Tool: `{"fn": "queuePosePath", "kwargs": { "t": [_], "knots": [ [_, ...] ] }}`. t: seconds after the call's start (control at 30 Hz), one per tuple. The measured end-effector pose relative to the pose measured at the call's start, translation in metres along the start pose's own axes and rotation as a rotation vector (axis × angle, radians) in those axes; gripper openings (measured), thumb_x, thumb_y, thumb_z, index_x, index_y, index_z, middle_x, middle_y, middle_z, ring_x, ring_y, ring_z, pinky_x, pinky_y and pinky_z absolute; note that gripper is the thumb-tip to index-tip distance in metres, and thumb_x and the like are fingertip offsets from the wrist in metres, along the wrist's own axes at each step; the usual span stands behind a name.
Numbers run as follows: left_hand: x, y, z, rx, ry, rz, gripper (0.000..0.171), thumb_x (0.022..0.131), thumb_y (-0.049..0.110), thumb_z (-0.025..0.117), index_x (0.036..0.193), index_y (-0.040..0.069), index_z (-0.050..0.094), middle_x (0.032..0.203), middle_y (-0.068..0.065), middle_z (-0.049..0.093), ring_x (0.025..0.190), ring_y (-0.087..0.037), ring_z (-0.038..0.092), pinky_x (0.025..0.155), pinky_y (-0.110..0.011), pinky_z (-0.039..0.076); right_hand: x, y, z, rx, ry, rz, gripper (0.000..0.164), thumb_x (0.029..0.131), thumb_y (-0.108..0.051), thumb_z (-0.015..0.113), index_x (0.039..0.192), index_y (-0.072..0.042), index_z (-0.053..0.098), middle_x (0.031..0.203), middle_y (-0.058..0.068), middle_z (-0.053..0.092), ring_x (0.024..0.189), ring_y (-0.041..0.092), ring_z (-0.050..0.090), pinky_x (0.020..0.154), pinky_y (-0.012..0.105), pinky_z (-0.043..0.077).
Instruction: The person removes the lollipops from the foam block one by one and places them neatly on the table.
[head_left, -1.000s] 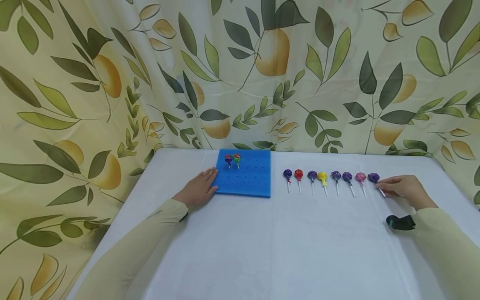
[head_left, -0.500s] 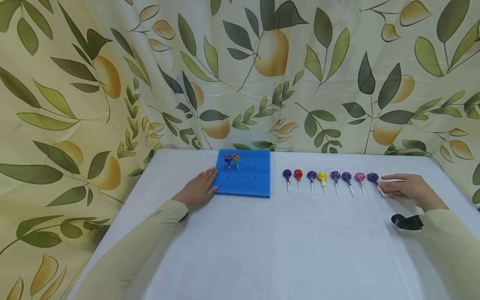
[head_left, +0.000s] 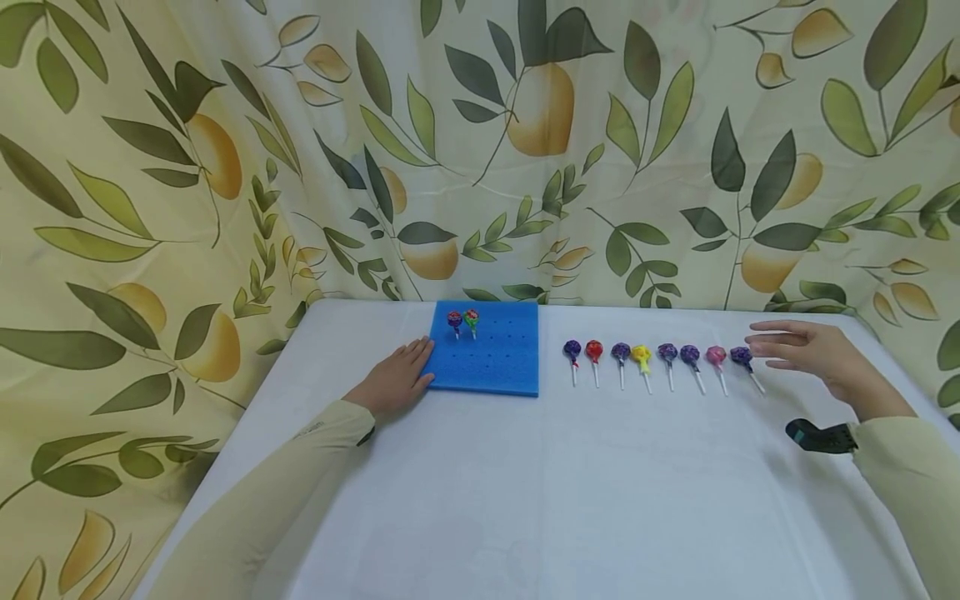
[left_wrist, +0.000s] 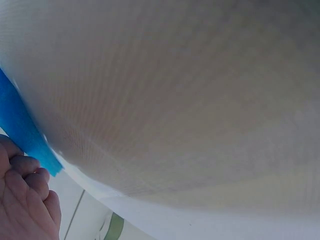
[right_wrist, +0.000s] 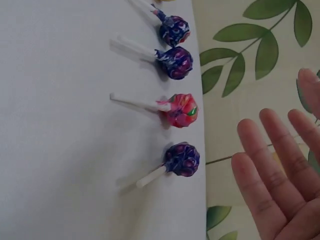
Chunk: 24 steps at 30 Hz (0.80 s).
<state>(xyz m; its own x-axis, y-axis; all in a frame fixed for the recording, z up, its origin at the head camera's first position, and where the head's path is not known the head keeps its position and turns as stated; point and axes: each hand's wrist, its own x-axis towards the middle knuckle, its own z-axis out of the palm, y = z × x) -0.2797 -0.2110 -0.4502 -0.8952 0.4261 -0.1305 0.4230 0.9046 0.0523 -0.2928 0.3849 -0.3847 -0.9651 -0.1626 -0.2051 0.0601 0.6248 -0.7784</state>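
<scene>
My left hand (head_left: 393,377) lies flat at the left edge of a blue foam board (head_left: 487,379), its fingertips on the board. Two lollipops stand upright in the board's back left holes: a dark purple-red lollipop (head_left: 454,319) and a green lollipop (head_left: 471,318). To the right, my right hand (head_left: 821,358) hovers with straight, spread fingers and holds nothing. It is nearest to the purple lollipop (head_left: 741,356) at the right end of a row. Beside that lies a pink lollipop (right_wrist: 181,110), seen closely in the right wrist view. In the left wrist view, my left fingers (left_wrist: 30,170) touch the board's edge.
The row continues leftward with several lollipops, among them a yellow lollipop (head_left: 641,358) and a red lollipop (head_left: 594,350). All lie on a white-covered table (head_left: 600,500). A leaf-patterned curtain (head_left: 637,208) hangs behind the table's back edge.
My right hand has let go of the rightmost purple lollipop's stick, then risen and drawn back to the right. The lollipop stays on the table. My left hand keeps its place.
</scene>
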Motion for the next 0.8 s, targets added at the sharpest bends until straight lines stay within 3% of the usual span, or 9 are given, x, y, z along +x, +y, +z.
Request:
{"fn": "queuePosePath", "kwargs": {
  "t": [0.07,0.17,0.27,0.43,0.6,0.8],
  "knots": [
    [0.000,0.000,0.000,0.000,0.003,0.002,0.065,0.101,0.041,0.032,0.150,0.002,0.014,0.157,-0.015,0.016,0.146,-0.028,0.016,0.119,-0.043,0.018,-0.001,-0.005,0.003,-0.010,0.022,-0.075,0.029,0.091,-0.030,0.061,0.119,-0.027,0.052,0.089,-0.038,0.058,0.083,-0.018,0.057,0.071,0.013,0.053],
    [0.000,0.000,0.000,0.005,0.004,0.004,0.064,0.101,0.040,0.032,0.150,0.002,0.014,0.157,-0.015,0.017,0.146,-0.028,0.017,0.119,-0.043,0.018,-0.001,-0.015,0.008,-0.048,0.064,-0.173,0.036,0.092,-0.025,0.060,0.126,-0.016,0.052,0.092,-0.038,0.057,0.084,-0.021,0.055,0.068,0.006,0.048],
    [-0.001,0.001,0.000,0.000,0.014,0.012,0.064,0.101,0.039,0.033,0.150,0.001,0.016,0.157,-0.016,0.018,0.146,-0.029,0.018,0.119,-0.044,0.019,-0.001,-0.027,0.016,-0.065,0.120,-0.215,0.045,0.091,-0.026,0.062,0.130,-0.007,0.051,0.092,-0.038,0.057,0.084,-0.021,0.055,0.068,0.001,0.043],
    [-0.001,0.000,0.000,0.002,0.017,0.015,0.064,0.101,0.039,0.033,0.150,0.001,0.016,0.157,-0.016,0.018,0.146,-0.029,0.017,0.119,-0.044,0.019,0.004,-0.049,0.030,-0.010,0.144,-0.250,0.047,0.089,-0.024,0.064,0.131,-0.006,0.052,0.093,-0.036,0.060,0.085,-0.017,0.059,0.072,0.001,0.045],
    [0.000,0.000,0.000,0.001,0.021,0.016,0.064,0.101,0.039,0.032,0.150,0.001,0.015,0.157,-0.016,0.017,0.146,-0.028,0.017,0.119,-0.043,0.018,0.014,-0.074,0.048,0.002,0.115,-0.259,0.052,0.088,-0.030,0.065,0.131,-0.004,0.050,0.094,-0.035,0.061,0.087,-0.015,0.060,0.075,0.004,0.046],
    [-0.002,0.000,-0.001,-0.004,0.032,0.024,0.064,0.101,0.037,0.034,0.149,0.000,0.016,0.157,-0.017,0.018,0.146,-0.030,0.018,0.119,-0.044,0.019,0.033,-0.103,0.076,0.080,0.055,-0.324,0.052,0.087,-0.026,0.067,0.129,0.002,0.052,0.098,-0.027,0.065,0.088,-0.009,0.064,0.078,0.011,0.052]
  ]
}}
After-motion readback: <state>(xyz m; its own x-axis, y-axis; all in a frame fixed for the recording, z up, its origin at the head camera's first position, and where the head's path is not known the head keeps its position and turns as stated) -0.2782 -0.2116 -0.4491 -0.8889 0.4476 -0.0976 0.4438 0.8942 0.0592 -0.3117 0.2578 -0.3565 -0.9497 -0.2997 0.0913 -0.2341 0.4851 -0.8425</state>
